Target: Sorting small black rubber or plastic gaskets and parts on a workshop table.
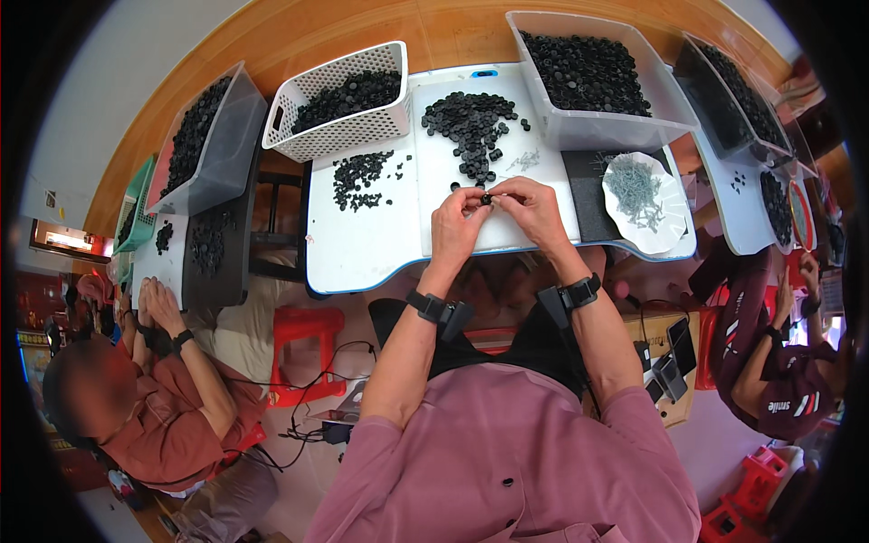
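Observation:
Both hands meet over the near middle of the white table (362,249). A small black round part (486,199) sits at the fingertips of my left hand (455,226), which pinches it. My right hand (536,213) is closed at the same part, thumb and finger pressed together; whatever it grips is too small to make out. Just beyond my fingers lies a pile of similar black round parts (466,118). Beside it are a few loose thin screws (524,161). Smaller black pieces (358,179) are spread to the left.
A white scalloped dish (668,237) of grey screws (636,192) stands right, partly on a black mat (581,185). Behind are a white perforated basket (339,145) and a clear bin (597,134), both holding black parts. Co-workers sit left and right; a red stool (303,339) stands lower left.

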`<state>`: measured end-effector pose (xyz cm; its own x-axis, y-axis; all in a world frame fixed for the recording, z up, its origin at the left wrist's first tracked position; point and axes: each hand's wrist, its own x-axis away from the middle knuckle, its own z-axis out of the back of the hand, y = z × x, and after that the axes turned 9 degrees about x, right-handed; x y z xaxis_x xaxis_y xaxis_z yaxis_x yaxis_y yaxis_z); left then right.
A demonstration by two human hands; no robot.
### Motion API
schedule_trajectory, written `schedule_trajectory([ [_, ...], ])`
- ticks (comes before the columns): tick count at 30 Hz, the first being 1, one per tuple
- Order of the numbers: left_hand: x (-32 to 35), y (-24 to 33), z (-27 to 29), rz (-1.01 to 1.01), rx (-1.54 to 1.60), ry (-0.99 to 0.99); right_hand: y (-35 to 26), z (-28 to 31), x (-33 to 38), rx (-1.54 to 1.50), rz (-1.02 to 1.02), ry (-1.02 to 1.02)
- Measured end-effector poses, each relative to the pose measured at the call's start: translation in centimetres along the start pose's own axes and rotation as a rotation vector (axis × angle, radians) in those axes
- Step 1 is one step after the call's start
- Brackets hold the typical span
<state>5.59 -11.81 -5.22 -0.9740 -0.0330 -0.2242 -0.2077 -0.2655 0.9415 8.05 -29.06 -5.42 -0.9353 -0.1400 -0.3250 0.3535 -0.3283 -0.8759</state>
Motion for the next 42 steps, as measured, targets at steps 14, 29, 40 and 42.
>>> schedule_trajectory([
  [14, -0.1, 0.5, 0.3, 0.047, 0.017, -0.065, 0.5, 0.1, -0.1, -0.1, -0.079, -0.018],
  [29, 0.1, -0.4, -0.3, -0.023, -0.016, -0.007, -0.3, 0.0, -0.1, 0.008, -0.02, -0.023],
  [40, 0.3, -0.2, -0.2, -0.066, -0.014, -0.009, -1.1, 0.1, 0.1, 0.115, 0.101, -0.009],
  [42, 0.4, 0.0, -0.2, -0.039, -0.016, -0.014, -0.9, 0.1, 0.1, 0.107, 0.088, -0.008],
])
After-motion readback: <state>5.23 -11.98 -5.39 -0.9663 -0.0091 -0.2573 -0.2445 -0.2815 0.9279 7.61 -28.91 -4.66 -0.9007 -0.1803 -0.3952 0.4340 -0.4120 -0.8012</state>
